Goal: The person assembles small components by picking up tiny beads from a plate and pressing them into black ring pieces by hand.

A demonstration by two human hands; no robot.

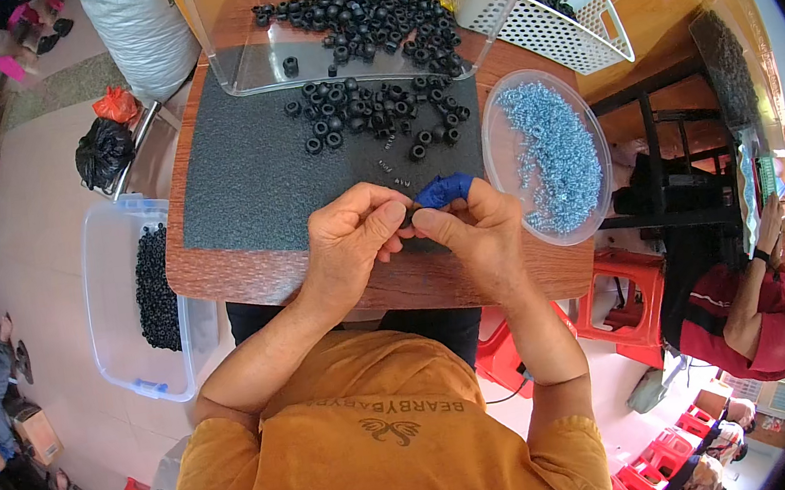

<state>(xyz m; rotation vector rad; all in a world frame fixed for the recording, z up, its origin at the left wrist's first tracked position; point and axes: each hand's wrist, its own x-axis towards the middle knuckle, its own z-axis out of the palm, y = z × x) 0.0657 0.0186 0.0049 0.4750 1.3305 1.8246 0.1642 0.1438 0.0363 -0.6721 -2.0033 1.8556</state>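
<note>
My left hand (pixel 360 232) and my right hand (pixel 474 230) meet over the near edge of a dark mat (pixel 242 180). Both are closed in a pinch on one small black part (pixel 411 215), mostly hidden by the fingertips. Blue wrapping (pixel 445 191) covers a finger of my right hand. Just beyond the hands, a few tiny metal springs (pixel 387 165) lie on the mat. Loose black ring-shaped parts (pixel 332 115) are heaped farther back. Right of my right hand stands a round clear tub (pixel 494 139) holding many small bluish pieces (pixel 554 161).
A clear bin (pixel 236 90) lies at the table's back, spilling black parts. Behind it on the right is a white perforated basket (pixel 582 36). A clear box (pixel 111 309) with black parts stands low on the left. Red stools (pixel 625 300) and another person (pixel 750 323) are at right.
</note>
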